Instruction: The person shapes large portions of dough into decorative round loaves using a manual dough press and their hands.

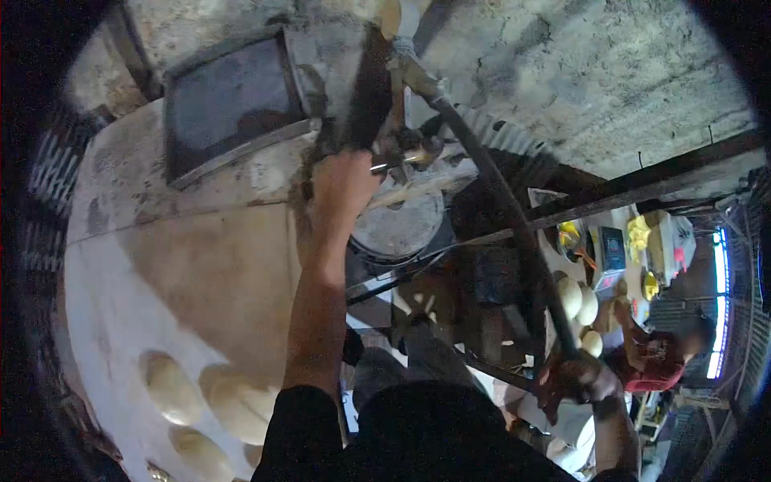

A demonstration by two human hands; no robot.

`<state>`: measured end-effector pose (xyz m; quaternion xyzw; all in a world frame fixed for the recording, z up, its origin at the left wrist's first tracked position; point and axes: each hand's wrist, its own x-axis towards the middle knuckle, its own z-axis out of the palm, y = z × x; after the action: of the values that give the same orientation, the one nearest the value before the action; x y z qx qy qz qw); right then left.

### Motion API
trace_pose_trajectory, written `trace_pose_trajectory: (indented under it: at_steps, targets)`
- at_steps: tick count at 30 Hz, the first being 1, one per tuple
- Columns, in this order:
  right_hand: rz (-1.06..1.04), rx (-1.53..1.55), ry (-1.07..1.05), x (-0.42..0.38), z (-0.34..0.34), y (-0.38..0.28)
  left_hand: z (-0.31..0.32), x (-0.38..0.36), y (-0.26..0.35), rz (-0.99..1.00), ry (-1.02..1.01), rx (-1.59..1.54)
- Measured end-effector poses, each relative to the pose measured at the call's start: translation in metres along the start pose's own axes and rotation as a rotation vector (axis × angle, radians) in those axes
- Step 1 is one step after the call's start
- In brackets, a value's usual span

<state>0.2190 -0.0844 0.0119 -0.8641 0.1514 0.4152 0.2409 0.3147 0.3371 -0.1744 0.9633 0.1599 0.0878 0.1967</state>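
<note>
A plain black top (442, 438) fills the bottom centre of the frame, its loose short sleeve (307, 418) ending above the bare left forearm (317, 321). Just above, greyish trousers (438, 353) show, though dim light leaves their exact shade uncertain.

Dim, grainy fisheye view, edges blackened; bright glare at right.
</note>
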Motion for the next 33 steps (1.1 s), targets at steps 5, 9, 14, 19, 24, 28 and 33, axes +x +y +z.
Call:
trace_pose_trajectory:
  at_steps: [5,9,14,19,24,28,33]
  targets:
    - [0.133,-0.128,0.124,0.059,0.079,0.115,0.033,0.003,0.003,-0.118,0.048,0.136]
    - [0.043,-0.113,0.103,0.108,0.106,0.156,0.049,0.01,0.007,-0.175,0.014,0.11]
    - [0.03,-0.052,-0.016,0.125,0.106,0.158,0.066,0.014,0.017,-0.24,-0.039,0.355]
    - [-0.17,-0.008,-0.011,0.101,0.106,0.16,0.048,0.0,0.009,-0.038,0.16,0.355]
    - [-0.448,0.081,0.127,0.077,0.096,0.119,0.032,0.041,0.006,-0.151,0.05,0.138]
    - [-0.672,0.168,0.173,0.112,0.118,0.139,0.067,0.133,-0.051,0.231,0.076,0.316]
    - [-0.75,0.205,0.112,0.226,0.214,0.214,0.113,0.116,-0.138,0.681,0.441,0.687]
